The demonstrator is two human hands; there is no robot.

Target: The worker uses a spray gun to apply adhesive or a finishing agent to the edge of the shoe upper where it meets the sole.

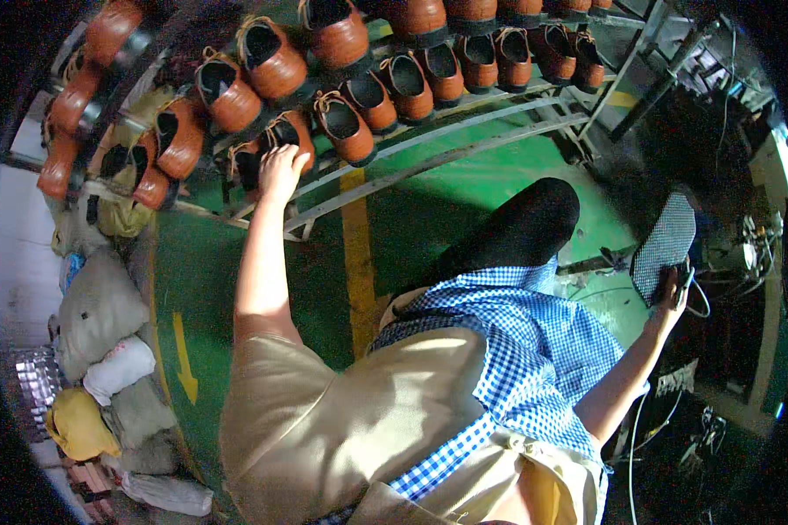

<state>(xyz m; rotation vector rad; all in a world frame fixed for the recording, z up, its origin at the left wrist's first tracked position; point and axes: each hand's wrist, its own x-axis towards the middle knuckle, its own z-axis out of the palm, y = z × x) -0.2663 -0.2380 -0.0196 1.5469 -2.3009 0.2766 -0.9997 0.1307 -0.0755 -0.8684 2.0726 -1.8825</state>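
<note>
At the lower level of a shoe rack, my left hand (280,173) reaches out with its fingers curled over the edge of a brown lace-up shoe (295,134). Other brown shoes stand close on both sides of it. Out to the right, my right hand (671,300) is closed around the end of a dark shoe sole (665,245) with a checkered tread, held up off the floor. A thin pale loop hangs beside those fingers; what it belongs to I cannot make out.
The metal rack (446,144) curves across the far side, carrying several brown shoes (409,92). Sacks (103,302) and a yellow bundle (80,424) line the left. Dark machinery with loose cables (749,241) stands at the right, above a green floor (315,289).
</note>
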